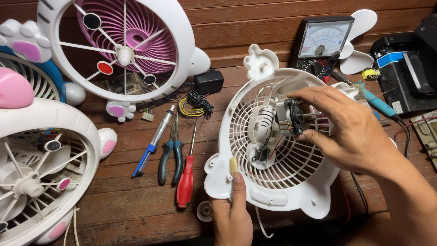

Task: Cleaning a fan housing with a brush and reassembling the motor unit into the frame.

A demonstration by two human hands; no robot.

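I log the bench items only. Left of the fingers: red-handled screwdriver, pliers w/ dark grips, blue-handled tool, all flat on the wood bench. Further left: pink-grille fan and a white fan. Above the fingers: analog multimeter, loose white blade. Black adapter w/ coiled yellow wire up-left.

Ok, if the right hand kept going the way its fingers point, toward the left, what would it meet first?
The right hand already pinches the small motor at the hub of the white fan grille. Pushing further left, it would likely press into the hub housing, though depth is hard to judge.
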